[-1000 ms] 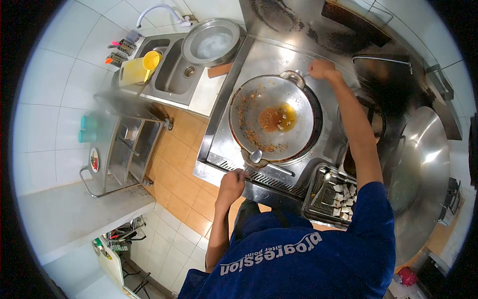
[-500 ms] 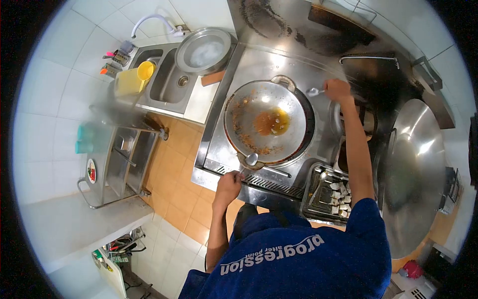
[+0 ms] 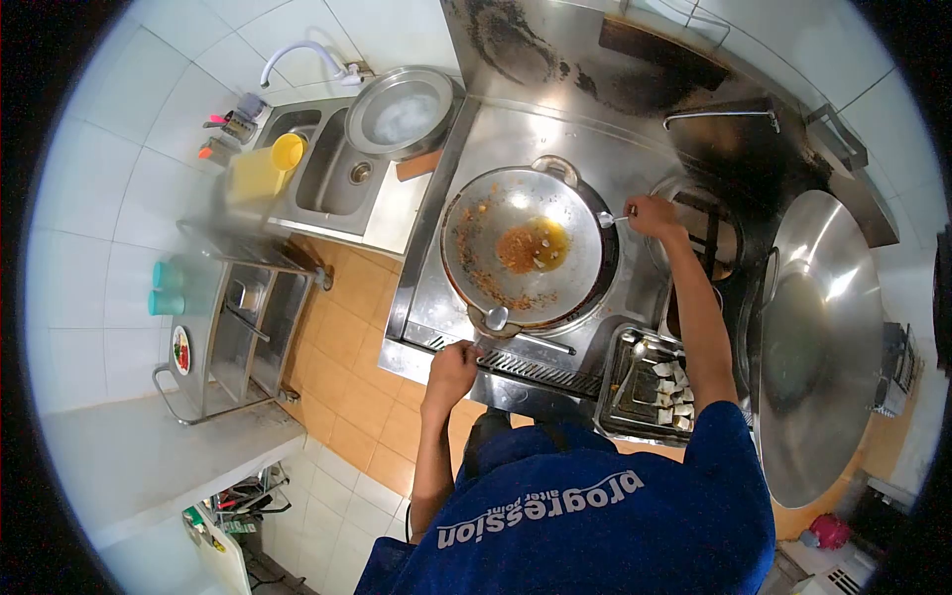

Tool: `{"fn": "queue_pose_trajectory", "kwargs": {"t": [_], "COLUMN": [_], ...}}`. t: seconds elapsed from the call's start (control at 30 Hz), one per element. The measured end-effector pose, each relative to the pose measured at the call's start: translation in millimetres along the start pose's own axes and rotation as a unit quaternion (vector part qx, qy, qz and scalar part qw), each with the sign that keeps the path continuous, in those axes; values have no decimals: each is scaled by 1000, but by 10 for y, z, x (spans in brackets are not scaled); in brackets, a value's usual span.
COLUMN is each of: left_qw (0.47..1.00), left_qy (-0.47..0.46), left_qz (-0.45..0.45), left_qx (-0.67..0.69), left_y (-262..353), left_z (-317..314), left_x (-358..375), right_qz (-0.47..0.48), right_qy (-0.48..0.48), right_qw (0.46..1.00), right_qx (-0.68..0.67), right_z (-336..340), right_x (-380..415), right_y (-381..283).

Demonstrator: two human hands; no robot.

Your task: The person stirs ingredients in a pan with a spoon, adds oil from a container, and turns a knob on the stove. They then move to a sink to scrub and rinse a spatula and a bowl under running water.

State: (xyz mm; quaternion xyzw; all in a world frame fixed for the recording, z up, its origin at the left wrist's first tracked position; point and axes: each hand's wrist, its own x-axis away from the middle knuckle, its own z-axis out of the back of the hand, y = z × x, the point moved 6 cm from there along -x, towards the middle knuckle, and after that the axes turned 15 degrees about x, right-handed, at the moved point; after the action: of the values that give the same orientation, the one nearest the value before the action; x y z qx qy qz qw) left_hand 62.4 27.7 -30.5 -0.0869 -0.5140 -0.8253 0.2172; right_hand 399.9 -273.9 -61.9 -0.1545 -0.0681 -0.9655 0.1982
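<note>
A wok (image 3: 585, 213) sits on the stove, holding reddish-brown paste in yellowish oil, with bits stuck along its wall. My left hand (image 3: 453, 372) is closed at the stove's front edge, around the handle of a metal spoon (image 3: 496, 318) whose bowl lies over the wok's near handle. Between the closed fingers of my right hand (image 3: 652, 215) is a small spoon (image 3: 609, 219), its bowl by the wok's right rim. What the small spoon carries is too small to make out. To the lower right stands a metal tray (image 3: 617, 409) of seasoning containers and white pieces.
A second, very large wok (image 3: 843, 397) leans at the right. Past the stove's left side are a sink (image 3: 332, 183), a metal basin (image 3: 362, 119) and a yellow container (image 3: 256, 178). A steel trolley (image 3: 223, 397) with a plate (image 3: 181, 350) stands at the left.
My right hand has moved left and down with the small spoon, bringing it to the wok's rim. My left hand stays nearly in place. The view has shifted slightly.
</note>
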Motion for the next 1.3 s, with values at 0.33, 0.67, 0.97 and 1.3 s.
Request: {"fn": "queue_pose_trajectory", "kwargs": {"t": [0.33,0.67,0.97,1.3], "left_qw": [1000,1000,999,1000], "left_qy": [8,-7,-6,-17], "left_qz": [-8,-4,27,23], "left_qx": [-5,-8,-17,-5], "left_y": [48,64,18,7], "left_z": [0,-167,-230,-225], "left_x": [1,35,64,53], "right_qz": [-15,-25,22,-74], "right_qy": [29,46,76,127], "right_qw": [998,998,996,987], "right_qx": [-46,-21,50,-58], "right_z": [-43,179,247,648], "right_x": [-2,-43,-181,-378], "right_y": [131,139,185,108]}}
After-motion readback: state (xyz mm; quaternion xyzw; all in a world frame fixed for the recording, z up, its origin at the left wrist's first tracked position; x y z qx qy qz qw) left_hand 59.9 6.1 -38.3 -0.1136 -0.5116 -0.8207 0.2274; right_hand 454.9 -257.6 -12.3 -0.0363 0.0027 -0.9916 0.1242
